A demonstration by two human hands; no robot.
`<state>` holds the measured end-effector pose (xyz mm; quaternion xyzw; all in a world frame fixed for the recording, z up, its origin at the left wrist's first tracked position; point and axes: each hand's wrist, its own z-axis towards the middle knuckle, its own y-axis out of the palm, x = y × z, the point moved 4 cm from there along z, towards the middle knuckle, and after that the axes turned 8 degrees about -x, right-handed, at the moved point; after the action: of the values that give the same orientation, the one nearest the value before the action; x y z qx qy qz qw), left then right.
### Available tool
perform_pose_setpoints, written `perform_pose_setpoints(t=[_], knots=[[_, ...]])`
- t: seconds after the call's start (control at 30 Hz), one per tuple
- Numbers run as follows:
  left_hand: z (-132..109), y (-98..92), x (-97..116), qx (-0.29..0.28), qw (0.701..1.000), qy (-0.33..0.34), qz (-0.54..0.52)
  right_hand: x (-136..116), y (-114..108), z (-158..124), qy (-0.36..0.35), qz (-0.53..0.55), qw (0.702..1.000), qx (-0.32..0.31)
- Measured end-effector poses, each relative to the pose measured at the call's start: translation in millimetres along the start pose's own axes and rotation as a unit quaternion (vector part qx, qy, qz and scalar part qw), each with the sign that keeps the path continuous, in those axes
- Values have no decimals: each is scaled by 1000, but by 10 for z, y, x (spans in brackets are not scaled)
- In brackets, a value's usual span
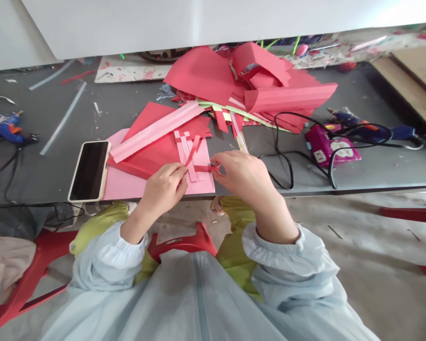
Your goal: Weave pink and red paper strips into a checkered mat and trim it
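My left hand is closed in a pinch on a red paper strip at the table's front edge. The thumb and forefinger of my right hand close on the strip's right end, with a small loop of red paper at the fingertips. Between the hands, narrow pink paper strips cross red ones over a pink paper sheet. To the upper left lie red paper sheets, crossed by a long folded pink paper piece. My fingertips hide part of the crossed strips.
A phone lies left of the papers. Behind them is a heap of red paper. At right are a purple power socket, a looping black cable, a blue glue gun and cardboard. Another blue glue gun sits far left.
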<state>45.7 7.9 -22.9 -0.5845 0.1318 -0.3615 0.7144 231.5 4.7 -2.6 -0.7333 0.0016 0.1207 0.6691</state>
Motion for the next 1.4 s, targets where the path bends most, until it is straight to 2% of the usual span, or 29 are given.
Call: perform_pose_setpoints(t=[0.47, 0.77, 1.13, 1.27, 1.4], knots=[[18, -25, 19, -8, 1000, -3, 5, 49, 11, -83, -39, -17, 999, 21], [20, -1, 12, -9, 1000, -5, 13, -27, -42, -143, -47, -37, 998, -4], [9, 30, 1, -9, 999, -31, 21, -113, -9, -224, -83, -8, 997, 2], [23, 33, 1, -4, 999, -41, 25, -151, 57, -211, -98, 4, 995, 23], [40, 28, 6, -11, 999, -48, 16, -170, 138, -122, -65, 19, 996, 56]])
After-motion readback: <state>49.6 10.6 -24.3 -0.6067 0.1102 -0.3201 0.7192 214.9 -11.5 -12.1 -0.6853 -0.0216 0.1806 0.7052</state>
